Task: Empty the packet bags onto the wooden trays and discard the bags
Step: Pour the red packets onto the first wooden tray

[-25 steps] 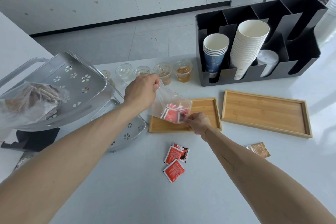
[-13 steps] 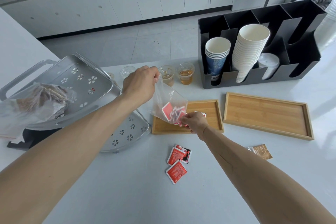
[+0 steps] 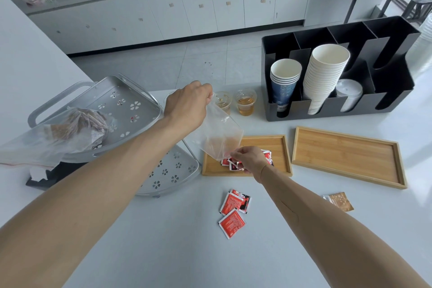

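Centre of frame: the left hand (image 3: 187,105) pinches the upper corner of a clear plastic bag (image 3: 216,134), fingers clenched on it, and holds it tilted above the near wooden tray (image 3: 279,145). The right hand (image 3: 250,159) grips the bag's lower edge, fingers closed on the plastic, just over the tray. The bag looks empty; a heap of red packets (image 3: 230,163) lies in the tray beneath it, partly hidden by the right hand.

Right of centre: a second wooden tray (image 3: 346,155) holds nothing. Lower centre: three red packets (image 3: 233,211) lie loose on the counter (image 3: 187,252), outside any tray; a brown packet (image 3: 339,201) lies at lower right.

Left of frame: a second bag (image 3: 58,135), full of brown packets, rests on a grey metal rack (image 3: 131,98).

Progress, as judged: the first bag is emptied but not yet discarded; the second bag is unopened, its tray unfilled. Roughly half remains.
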